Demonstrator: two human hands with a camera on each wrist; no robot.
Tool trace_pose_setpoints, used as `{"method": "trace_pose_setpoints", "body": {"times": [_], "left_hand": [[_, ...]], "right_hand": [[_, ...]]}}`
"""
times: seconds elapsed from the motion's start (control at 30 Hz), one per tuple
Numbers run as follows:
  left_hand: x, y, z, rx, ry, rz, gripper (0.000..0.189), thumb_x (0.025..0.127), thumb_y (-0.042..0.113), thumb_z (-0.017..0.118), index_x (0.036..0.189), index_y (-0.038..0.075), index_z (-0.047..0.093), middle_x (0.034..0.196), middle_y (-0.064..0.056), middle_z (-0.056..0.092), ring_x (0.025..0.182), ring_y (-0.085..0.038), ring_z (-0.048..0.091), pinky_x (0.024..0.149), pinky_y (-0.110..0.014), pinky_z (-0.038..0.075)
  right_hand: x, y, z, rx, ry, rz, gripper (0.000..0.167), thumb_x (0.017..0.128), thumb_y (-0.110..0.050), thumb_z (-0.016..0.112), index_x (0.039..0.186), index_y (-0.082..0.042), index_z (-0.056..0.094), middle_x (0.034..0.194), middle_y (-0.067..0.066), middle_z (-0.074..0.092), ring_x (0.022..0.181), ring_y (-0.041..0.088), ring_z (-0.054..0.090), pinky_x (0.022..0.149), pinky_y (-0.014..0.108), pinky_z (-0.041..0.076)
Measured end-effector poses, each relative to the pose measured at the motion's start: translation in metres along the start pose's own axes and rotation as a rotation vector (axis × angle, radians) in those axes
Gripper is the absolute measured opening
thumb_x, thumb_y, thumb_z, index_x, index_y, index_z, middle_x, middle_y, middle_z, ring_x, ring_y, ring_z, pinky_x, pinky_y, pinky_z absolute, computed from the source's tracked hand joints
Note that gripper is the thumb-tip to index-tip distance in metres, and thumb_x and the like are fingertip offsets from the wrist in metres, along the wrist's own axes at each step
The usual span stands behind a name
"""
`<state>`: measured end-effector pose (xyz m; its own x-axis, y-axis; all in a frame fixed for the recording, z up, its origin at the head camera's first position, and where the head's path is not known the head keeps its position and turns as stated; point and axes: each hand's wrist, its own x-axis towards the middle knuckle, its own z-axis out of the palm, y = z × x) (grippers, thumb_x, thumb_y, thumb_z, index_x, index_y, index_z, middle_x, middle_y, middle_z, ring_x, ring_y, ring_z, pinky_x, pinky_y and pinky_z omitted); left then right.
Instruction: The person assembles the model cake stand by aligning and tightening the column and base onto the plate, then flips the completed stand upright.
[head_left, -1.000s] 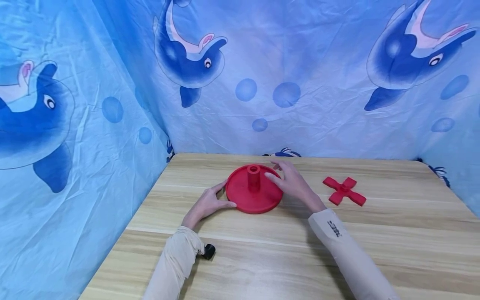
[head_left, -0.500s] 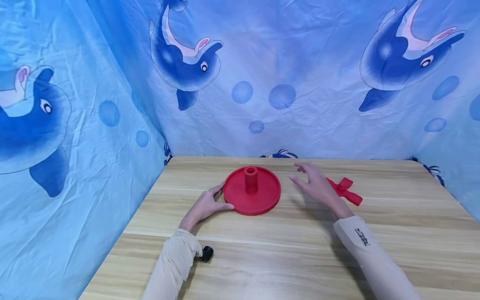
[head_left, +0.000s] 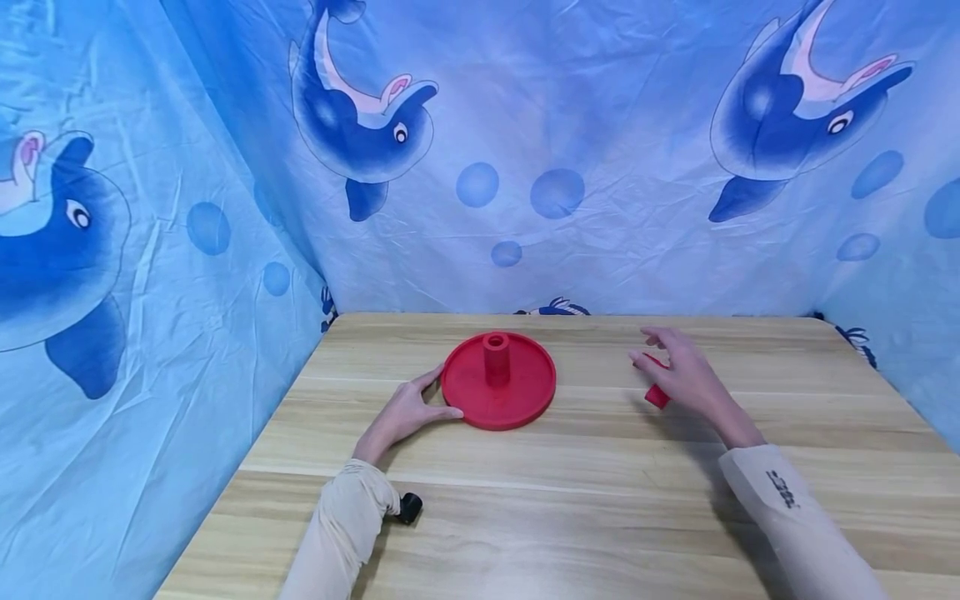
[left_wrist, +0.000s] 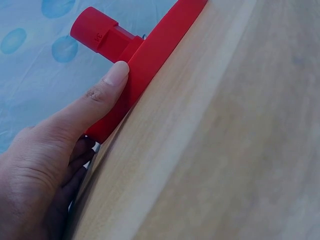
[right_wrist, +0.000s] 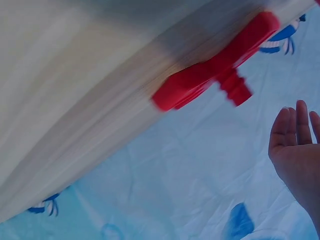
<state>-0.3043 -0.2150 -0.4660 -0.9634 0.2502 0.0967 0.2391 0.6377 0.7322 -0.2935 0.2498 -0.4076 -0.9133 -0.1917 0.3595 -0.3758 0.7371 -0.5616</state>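
Note:
A red round base (head_left: 528, 396) with a raised rim lies on the table, a hollow post (head_left: 497, 367) standing upright at its middle. My left hand (head_left: 405, 411) holds the base's left rim between thumb and fingers; in the left wrist view the thumb (left_wrist: 102, 90) presses the rim's side. My right hand (head_left: 693, 379) hovers over a red four-armed cross piece (head_left: 657, 397), mostly hidden beneath it in the head view. The right wrist view shows the cross piece (right_wrist: 200, 82) with a ridged stub pointing up, apart from the hand's loosely extended fingers (right_wrist: 303, 122).
The wood-grain table (head_left: 510, 517) reaches the blue dolphin-print curtain (head_left: 562, 258) at the back and left. A small black object (head_left: 409, 507) sits at the left sleeve's cuff.
My right hand has left the base's right side and moved right to above the cross piece. The left hand has stayed at the base's rim.

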Motion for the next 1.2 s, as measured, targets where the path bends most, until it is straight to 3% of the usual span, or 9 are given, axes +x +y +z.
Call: {"method": "trace_pose_setpoints", "body": {"times": [0.23,0.5,0.77,1.2], "left_hand": [[0.001,-0.001,0.000,-0.001,0.003,0.003,0.102,0.076,0.051,0.091,0.159,0.016,0.043,0.156,-0.015,0.048,0.142,-0.033,0.044,0.112,-0.054,0.042],[0.000,-0.002,0.001,0.009,-0.006,0.007,0.103,0.077,0.051,0.090,0.160,0.015,0.041,0.157,-0.014,0.047,0.144,-0.033,0.041,0.113,-0.054,0.040],[0.000,-0.001,0.001,0.000,-0.004,0.009,0.102,0.078,0.049,0.090,0.160,0.015,0.041,0.157,-0.014,0.047,0.141,-0.032,0.044,0.112,-0.054,0.042],[0.000,-0.001,0.003,0.000,0.003,0.015,0.102,0.077,0.049,0.091,0.160,0.014,0.042,0.156,-0.014,0.048,0.142,-0.032,0.044,0.112,-0.054,0.041]], "right_hand": [[-0.013,0.017,-0.015,-0.050,0.011,0.031,0.058,0.101,-0.025,0.068,0.146,0.006,0.049,0.128,0.029,0.056,0.116,0.047,0.050,0.092,0.065,0.046],[-0.029,0.037,-0.025,-0.103,0.041,0.044,0.062,0.096,-0.019,0.076,0.144,0.009,0.049,0.127,0.031,0.054,0.116,0.049,0.047,0.083,0.065,0.052],[-0.044,0.054,-0.033,-0.126,0.007,0.109,0.067,0.098,-0.029,0.073,0.146,0.009,0.046,0.133,0.034,0.050,0.123,0.054,0.040,0.088,0.072,0.045],[-0.057,0.070,-0.040,-0.155,0.018,0.068,0.062,0.100,-0.030,0.070,0.140,0.013,0.050,0.127,0.036,0.053,0.116,0.054,0.044,0.086,0.071,0.043]]}}
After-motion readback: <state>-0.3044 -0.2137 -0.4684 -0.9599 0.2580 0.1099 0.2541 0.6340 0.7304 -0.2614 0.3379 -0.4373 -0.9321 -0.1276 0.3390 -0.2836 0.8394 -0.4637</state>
